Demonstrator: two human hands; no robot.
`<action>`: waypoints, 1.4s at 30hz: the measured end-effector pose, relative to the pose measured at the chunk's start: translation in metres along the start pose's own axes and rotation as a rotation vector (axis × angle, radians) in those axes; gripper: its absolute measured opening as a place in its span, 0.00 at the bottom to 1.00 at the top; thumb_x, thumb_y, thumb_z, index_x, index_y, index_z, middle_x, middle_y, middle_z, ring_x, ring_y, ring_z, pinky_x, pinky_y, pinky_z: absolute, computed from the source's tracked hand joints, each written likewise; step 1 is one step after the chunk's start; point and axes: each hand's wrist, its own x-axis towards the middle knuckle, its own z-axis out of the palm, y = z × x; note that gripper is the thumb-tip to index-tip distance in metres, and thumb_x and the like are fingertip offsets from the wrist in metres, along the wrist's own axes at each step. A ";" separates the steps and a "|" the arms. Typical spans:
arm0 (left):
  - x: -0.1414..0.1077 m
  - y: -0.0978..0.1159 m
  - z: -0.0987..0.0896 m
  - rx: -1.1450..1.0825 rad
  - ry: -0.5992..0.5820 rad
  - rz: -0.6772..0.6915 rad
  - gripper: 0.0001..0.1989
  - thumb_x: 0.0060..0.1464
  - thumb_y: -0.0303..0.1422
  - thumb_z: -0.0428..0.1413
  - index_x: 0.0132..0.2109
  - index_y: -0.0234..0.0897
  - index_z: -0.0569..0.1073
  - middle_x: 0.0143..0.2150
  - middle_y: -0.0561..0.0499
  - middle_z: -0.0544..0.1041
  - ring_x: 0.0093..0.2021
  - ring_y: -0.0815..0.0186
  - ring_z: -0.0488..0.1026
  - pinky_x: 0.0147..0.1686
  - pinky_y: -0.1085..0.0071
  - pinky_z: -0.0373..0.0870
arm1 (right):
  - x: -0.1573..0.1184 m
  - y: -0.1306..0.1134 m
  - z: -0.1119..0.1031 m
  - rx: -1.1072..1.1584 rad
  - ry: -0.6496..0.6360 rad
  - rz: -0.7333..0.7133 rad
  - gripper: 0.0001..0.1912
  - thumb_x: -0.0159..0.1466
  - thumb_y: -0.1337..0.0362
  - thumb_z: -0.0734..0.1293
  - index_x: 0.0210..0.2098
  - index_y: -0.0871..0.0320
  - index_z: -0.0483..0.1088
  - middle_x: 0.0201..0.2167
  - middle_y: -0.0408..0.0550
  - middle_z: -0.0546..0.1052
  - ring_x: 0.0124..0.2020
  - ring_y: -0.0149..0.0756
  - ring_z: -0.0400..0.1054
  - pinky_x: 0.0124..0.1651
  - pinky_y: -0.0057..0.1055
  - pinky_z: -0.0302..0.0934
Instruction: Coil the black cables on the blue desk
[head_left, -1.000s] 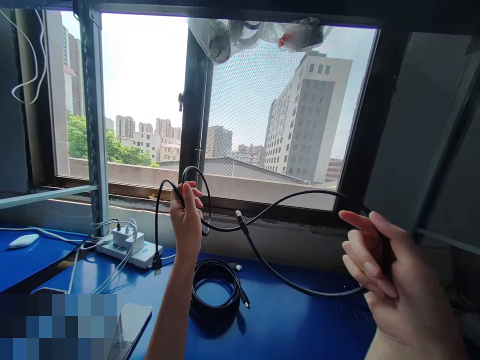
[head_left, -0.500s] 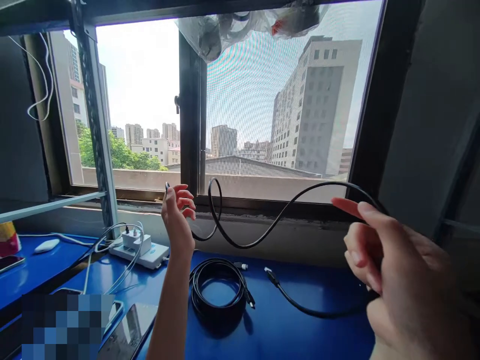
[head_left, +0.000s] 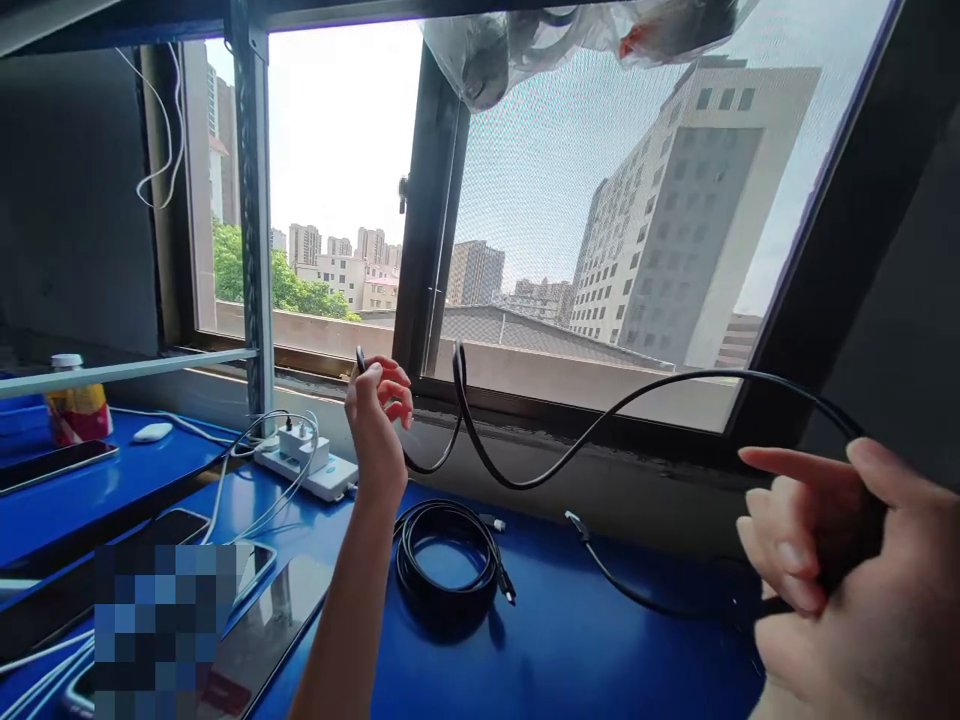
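A black cable (head_left: 517,485) hangs between my two hands in a loose loop in front of the window. Raised above the desk at centre-left, my left hand (head_left: 379,425) pinches it between thumb and fingers. At the right, my right hand (head_left: 847,560) grips the same cable, which comes in over the thumb and leaves below the palm. A length with a plug (head_left: 576,525) trails from under the right hand onto the blue desk. Between my hands, another black cable lies coiled (head_left: 450,608) on the desk, both its plugs at the right side.
A white power strip (head_left: 319,472) with chargers and wires sits behind my left forearm. Phones and a dark tablet (head_left: 277,630) lie at the left, near a drink bottle (head_left: 79,405) and a white mouse (head_left: 152,432). A metal shelf post (head_left: 255,220) stands before the window.
My view has tilted and turned left, so the scene sits further right. My right hand has moved right, widening the gap between my hands. Both still hold the cable.
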 end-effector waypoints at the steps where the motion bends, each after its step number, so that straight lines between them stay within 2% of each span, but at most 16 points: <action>1: -0.001 0.002 0.000 -0.013 0.009 -0.004 0.07 0.49 0.39 0.49 0.29 0.41 0.61 0.27 0.54 0.63 0.23 0.72 0.57 0.20 0.71 0.50 | 0.000 0.000 0.002 -0.004 -0.013 -0.010 0.16 0.51 0.51 0.62 0.12 0.51 0.68 0.06 0.40 0.50 0.09 0.26 0.41 0.16 0.33 0.33; 4: -0.001 0.006 -0.002 -0.024 0.039 -0.011 0.06 0.47 0.36 0.48 0.27 0.40 0.61 0.26 0.55 0.63 0.20 0.74 0.57 0.17 0.73 0.49 | -0.001 0.000 0.002 -0.024 -0.044 0.000 0.16 0.52 0.51 0.62 0.13 0.51 0.68 0.06 0.40 0.51 0.09 0.26 0.43 0.15 0.33 0.35; 9: 0.003 0.011 -0.009 -0.037 0.031 -0.027 0.07 0.47 0.36 0.48 0.24 0.39 0.62 0.23 0.55 0.63 0.17 0.75 0.56 0.14 0.74 0.48 | -0.006 -0.002 0.001 0.020 0.000 -0.023 0.16 0.54 0.54 0.61 0.13 0.50 0.69 0.06 0.40 0.51 0.09 0.28 0.44 0.15 0.33 0.35; 13: -0.002 0.014 -0.007 -0.044 0.013 -0.034 0.06 0.46 0.36 0.48 0.27 0.40 0.63 0.23 0.55 0.65 0.17 0.75 0.57 0.14 0.75 0.48 | -0.015 -0.007 0.010 0.119 -0.078 -0.091 0.18 0.55 0.53 0.61 0.13 0.51 0.69 0.03 0.39 0.51 0.08 0.26 0.42 0.13 0.32 0.36; 17: -0.010 0.017 -0.002 0.051 -0.169 -0.102 0.07 0.48 0.38 0.49 0.30 0.39 0.64 0.23 0.55 0.66 0.19 0.74 0.59 0.16 0.76 0.53 | -0.028 -0.012 0.023 0.132 -0.187 -0.163 0.20 0.56 0.51 0.62 0.13 0.55 0.69 0.03 0.38 0.53 0.06 0.24 0.45 0.11 0.28 0.37; 21: -0.015 0.019 -0.001 0.195 -0.442 -0.101 0.11 0.48 0.41 0.51 0.31 0.38 0.66 0.25 0.55 0.67 0.20 0.74 0.58 0.18 0.76 0.53 | -0.041 -0.010 0.035 0.055 -0.325 -0.183 0.21 0.57 0.48 0.63 0.19 0.57 0.73 0.04 0.38 0.57 0.05 0.23 0.46 0.09 0.25 0.35; 23: -0.016 0.017 -0.001 0.267 -0.591 -0.102 0.15 0.49 0.45 0.50 0.32 0.37 0.69 0.25 0.55 0.66 0.21 0.74 0.57 0.19 0.75 0.54 | -0.044 -0.007 0.040 -0.013 -0.333 -0.168 0.21 0.56 0.48 0.63 0.21 0.58 0.75 0.06 0.39 0.59 0.06 0.22 0.45 0.09 0.23 0.35; 25: -0.016 0.013 0.000 0.303 -0.685 -0.113 0.19 0.51 0.48 0.48 0.34 0.36 0.72 0.23 0.56 0.64 0.21 0.74 0.57 0.19 0.75 0.54 | -0.044 -0.003 0.046 -0.084 -0.319 -0.184 0.19 0.56 0.49 0.64 0.23 0.58 0.76 0.07 0.39 0.60 0.07 0.22 0.46 0.10 0.22 0.39; 28: -0.017 0.008 0.004 0.274 -0.725 -0.107 0.22 0.52 0.51 0.48 0.36 0.36 0.73 0.22 0.57 0.61 0.21 0.74 0.56 0.20 0.75 0.53 | -0.038 0.001 0.050 -0.208 -0.300 -0.250 0.16 0.52 0.51 0.67 0.25 0.58 0.76 0.12 0.42 0.67 0.10 0.23 0.52 0.11 0.21 0.44; 30: -0.019 0.007 0.009 0.235 -0.738 -0.082 0.22 0.52 0.51 0.48 0.36 0.36 0.73 0.23 0.57 0.62 0.21 0.74 0.56 0.20 0.75 0.53 | -0.033 0.003 0.048 -0.288 -0.338 -0.286 0.16 0.50 0.52 0.68 0.28 0.59 0.76 0.18 0.44 0.72 0.11 0.23 0.53 0.12 0.22 0.47; 32: -0.021 0.005 0.014 0.208 -0.757 -0.045 0.22 0.53 0.51 0.48 0.35 0.36 0.74 0.26 0.55 0.63 0.23 0.75 0.57 0.20 0.75 0.54 | -0.029 0.004 0.045 -0.343 -0.433 -0.294 0.18 0.49 0.51 0.69 0.31 0.59 0.76 0.23 0.46 0.74 0.12 0.22 0.52 0.12 0.22 0.49; 34: -0.023 0.003 0.018 0.187 -0.777 0.000 0.22 0.54 0.50 0.48 0.32 0.35 0.74 0.28 0.54 0.63 0.24 0.74 0.58 0.20 0.75 0.55 | -0.025 0.007 0.040 -0.384 -0.569 -0.266 0.19 0.49 0.52 0.70 0.34 0.59 0.76 0.23 0.45 0.75 0.14 0.24 0.55 0.14 0.23 0.52; 37: -0.024 -0.003 0.024 0.183 -0.824 0.056 0.22 0.55 0.49 0.49 0.26 0.35 0.73 0.27 0.54 0.63 0.24 0.74 0.59 0.21 0.76 0.56 | -0.018 0.014 0.035 -0.448 -0.712 -0.256 0.14 0.51 0.54 0.68 0.29 0.59 0.75 0.19 0.43 0.73 0.17 0.29 0.61 0.19 0.24 0.56; 39: -0.023 -0.007 0.027 0.199 -0.851 0.063 0.23 0.55 0.48 0.49 0.25 0.35 0.72 0.25 0.54 0.64 0.24 0.74 0.59 0.20 0.77 0.56 | -0.013 0.020 0.033 -0.484 -0.690 -0.274 0.14 0.53 0.54 0.66 0.24 0.59 0.73 0.16 0.43 0.71 0.17 0.30 0.62 0.20 0.25 0.56; 42: -0.021 -0.011 0.028 0.208 -0.883 0.009 0.22 0.54 0.48 0.49 0.30 0.35 0.75 0.24 0.53 0.68 0.23 0.73 0.61 0.19 0.77 0.56 | -0.007 0.025 0.031 -0.506 -0.563 -0.263 0.17 0.54 0.51 0.63 0.22 0.58 0.73 0.15 0.44 0.71 0.17 0.32 0.63 0.20 0.26 0.53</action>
